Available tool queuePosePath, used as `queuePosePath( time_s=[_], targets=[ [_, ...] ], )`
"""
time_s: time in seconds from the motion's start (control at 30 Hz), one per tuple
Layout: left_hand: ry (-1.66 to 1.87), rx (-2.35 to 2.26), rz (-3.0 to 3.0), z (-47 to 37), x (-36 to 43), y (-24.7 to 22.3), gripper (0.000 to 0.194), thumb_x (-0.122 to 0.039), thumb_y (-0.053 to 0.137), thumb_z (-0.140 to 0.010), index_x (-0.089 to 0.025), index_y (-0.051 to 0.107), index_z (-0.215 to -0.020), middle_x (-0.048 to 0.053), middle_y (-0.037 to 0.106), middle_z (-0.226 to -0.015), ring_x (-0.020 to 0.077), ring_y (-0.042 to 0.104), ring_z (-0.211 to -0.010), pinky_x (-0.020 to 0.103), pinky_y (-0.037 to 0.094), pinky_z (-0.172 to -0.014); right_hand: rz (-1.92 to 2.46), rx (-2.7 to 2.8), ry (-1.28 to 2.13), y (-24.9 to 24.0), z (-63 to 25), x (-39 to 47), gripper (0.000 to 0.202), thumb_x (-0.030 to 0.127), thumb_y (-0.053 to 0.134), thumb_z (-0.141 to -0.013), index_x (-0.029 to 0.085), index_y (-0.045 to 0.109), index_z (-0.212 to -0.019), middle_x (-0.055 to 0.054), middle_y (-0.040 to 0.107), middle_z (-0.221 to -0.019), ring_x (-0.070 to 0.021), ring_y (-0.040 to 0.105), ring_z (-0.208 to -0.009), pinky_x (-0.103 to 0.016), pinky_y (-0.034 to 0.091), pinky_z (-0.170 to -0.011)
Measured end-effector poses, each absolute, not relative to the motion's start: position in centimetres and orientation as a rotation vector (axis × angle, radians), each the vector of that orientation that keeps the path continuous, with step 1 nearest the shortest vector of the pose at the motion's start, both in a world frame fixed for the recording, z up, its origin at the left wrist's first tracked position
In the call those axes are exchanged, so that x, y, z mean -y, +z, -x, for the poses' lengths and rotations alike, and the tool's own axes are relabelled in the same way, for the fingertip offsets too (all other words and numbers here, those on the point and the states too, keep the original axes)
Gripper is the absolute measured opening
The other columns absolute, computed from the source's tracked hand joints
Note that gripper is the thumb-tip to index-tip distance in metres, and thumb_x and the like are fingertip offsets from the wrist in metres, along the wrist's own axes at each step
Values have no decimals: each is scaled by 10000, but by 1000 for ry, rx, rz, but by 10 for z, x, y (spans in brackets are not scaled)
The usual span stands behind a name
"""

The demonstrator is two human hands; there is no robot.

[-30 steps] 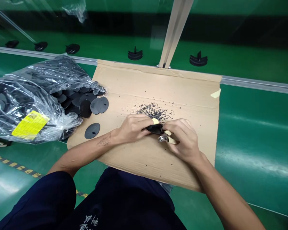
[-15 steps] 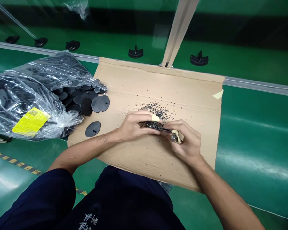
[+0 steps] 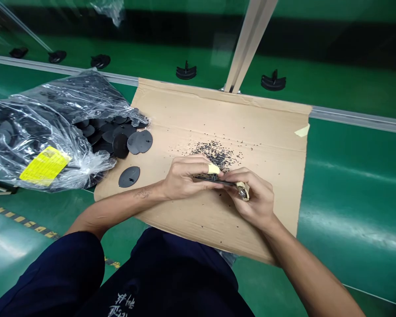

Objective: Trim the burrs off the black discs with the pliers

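Note:
My left hand (image 3: 186, 176) pinches a thin black disc (image 3: 203, 178), seen almost edge-on above the cardboard. Pale tape wraps its index finger, which lies along the top of a small raised part on the disc. My right hand (image 3: 255, 193) is closed at the disc's right side. A slim tool (image 3: 243, 192) with a shiny end and pale wrapping pokes out of that fist; its working end is hidden by the fingers. Just beyond both hands, small black bits (image 3: 218, 154) lie scattered in a pile. A loose black disc (image 3: 129, 176) rests left of my left forearm.
A clear plastic bag (image 3: 53, 127) with a yellow label spills black discs (image 3: 120, 145) onto the left of the cardboard sheet (image 3: 267, 119). Behind it run a metal rail (image 3: 350, 118) and an upright post (image 3: 247, 48). Several black parts (image 3: 273, 81) stand beyond the rail.
The disc has tipped slightly between my hands, and its raised part now shows under the taped finger. Both hands stay in nearly the same place.

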State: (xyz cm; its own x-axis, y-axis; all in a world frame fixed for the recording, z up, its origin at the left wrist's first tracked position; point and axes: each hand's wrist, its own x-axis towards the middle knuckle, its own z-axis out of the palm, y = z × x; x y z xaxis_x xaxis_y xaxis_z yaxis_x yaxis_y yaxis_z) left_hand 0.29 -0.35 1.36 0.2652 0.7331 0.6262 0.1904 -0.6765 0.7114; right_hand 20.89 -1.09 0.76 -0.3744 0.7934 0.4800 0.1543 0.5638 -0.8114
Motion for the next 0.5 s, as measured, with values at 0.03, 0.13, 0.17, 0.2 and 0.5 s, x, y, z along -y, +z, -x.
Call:
queuePosePath(
  time_s=[0.03, 0.13, 0.17, 0.2, 0.5],
  targets=[
    [1409, -840, -2035, -3, 4, 14, 122, -292, 801, -861, -205, 778, -943, 18, 782, -810, 124, 720, -761, 258, 601, -708, 772, 1851, 851, 7, -209, 11, 190, 105, 691, -867, 251, 654, -983, -50, 747, -936, -204, 727, -847, -373, 606, -750],
    [1386, -849, -2019, -3, 3, 13, 133, -287, 773, -887, -197, 775, -985, 27, 785, -844, 121, 719, -775, 252, 593, -715, 765, 1836, 842, 7, -209, 11, 217, 83, 701, -857, 253, 656, -984, -40, 736, -919, -194, 722, -843, -356, 597, -743],
    [1381, -844, -2016, -3, 2, 12, 156, -302, 771, -889, -197, 774, -1004, 31, 787, -861, 120, 719, -782, 250, 591, -717, 764, 1829, 845, 7, -209, 11, 215, 85, 705, -856, 253, 657, -981, -36, 733, -910, -192, 720, -837, -352, 594, -738],
    [1376, -834, -2017, -2, 1, 11, 185, -329, 769, -889, -198, 771, -1020, 35, 787, -874, 121, 719, -792, 250, 590, -723, 766, 1819, 852, 7, -209, 11, 207, 92, 711, -857, 253, 659, -975, -32, 732, -901, -190, 718, -828, -350, 592, -733],
    [1181, -854, -1990, 2, -1, 11, 229, -346, 648, -978, -183, 738, -1110, 69, 766, -980, 136, 712, -894, 263, 581, -783, 906, 1724, 981, 21, -213, 7, 88, 237, 725, -893, 246, 660, -951, -27, 730, -924, -192, 714, -861, -345, 581, -776]
  ],
)
